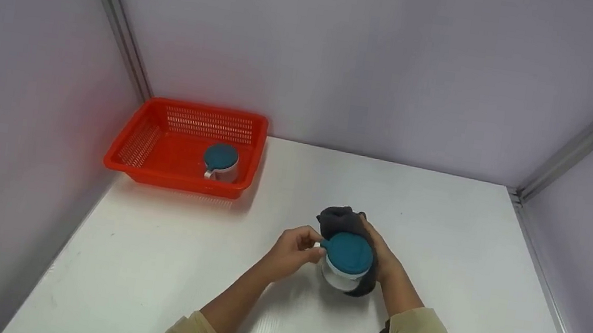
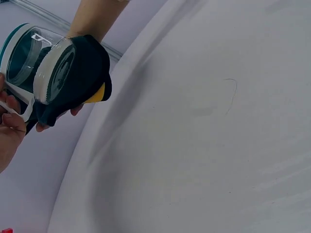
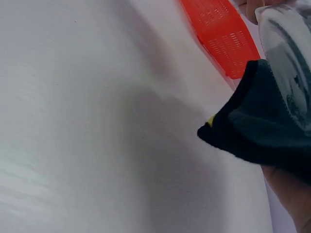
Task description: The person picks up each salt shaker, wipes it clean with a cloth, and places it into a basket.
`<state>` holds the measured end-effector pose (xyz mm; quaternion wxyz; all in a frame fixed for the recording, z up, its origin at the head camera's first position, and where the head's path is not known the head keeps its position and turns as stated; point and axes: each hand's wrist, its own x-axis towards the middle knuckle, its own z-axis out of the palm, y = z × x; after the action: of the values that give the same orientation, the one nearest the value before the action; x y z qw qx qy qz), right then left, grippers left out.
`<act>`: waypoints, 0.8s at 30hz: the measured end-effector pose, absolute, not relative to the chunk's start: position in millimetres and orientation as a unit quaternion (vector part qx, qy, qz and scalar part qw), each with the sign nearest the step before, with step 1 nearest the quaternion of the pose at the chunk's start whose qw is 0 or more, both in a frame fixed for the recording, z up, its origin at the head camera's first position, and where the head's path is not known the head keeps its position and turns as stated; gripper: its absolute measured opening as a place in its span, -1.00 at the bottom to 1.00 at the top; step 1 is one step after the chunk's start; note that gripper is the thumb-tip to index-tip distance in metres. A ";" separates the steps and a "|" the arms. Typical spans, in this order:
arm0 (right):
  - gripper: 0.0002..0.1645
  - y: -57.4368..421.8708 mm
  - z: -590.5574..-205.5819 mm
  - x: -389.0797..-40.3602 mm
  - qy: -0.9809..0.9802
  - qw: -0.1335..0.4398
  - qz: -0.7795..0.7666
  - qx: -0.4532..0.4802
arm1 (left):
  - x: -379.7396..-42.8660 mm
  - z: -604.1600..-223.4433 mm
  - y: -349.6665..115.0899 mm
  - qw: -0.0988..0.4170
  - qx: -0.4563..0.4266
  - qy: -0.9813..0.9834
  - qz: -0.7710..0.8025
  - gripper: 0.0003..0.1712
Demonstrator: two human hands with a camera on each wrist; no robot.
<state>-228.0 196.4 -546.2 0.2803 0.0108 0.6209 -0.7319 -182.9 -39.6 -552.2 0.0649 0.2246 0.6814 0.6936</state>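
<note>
A clear jar with a teal lid (image 1: 350, 253), a white collar and a white handle is held up over the table. Its handle is pinched between the thumb and fingers of my left hand (image 1: 290, 254) in the head view. My right hand (image 1: 385, 256) grips a dark grey cloth (image 1: 339, 221) and wraps it against the jar's right and far sides. In the left wrist view the cloth (image 2: 87, 68) covers part of the jar's base, and a yellow patch shows at its edge. The right palm is mostly hidden behind the cloth.
A red plastic basket (image 1: 185, 182) with slotted sides stands at the table's back left. Inside it sits a similar jar (image 1: 221, 156) with a teal lid and white handle. Pale walls enclose the white table (image 1: 177, 248) at the back and both sides.
</note>
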 end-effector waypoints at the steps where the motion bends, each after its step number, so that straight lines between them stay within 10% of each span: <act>1: 0.03 195.9 -548.1 -226.7 0.614 0.273 -0.741 0.014 | -183.6 -552.4 -39.8 0.065 0.221 0.678 0.698 -0.85; 24: -0.11 133.9 -547.3 -183.6 0.616 -0.059 -0.781 0.086 | -181.5 -550.6 -27.5 -0.112 0.080 0.739 0.660 -0.89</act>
<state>-183.6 133.9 -547.3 -0.0589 0.0860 0.6156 -0.7811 -181.5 -27.5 -550.6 -0.1120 0.0798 0.7389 0.6596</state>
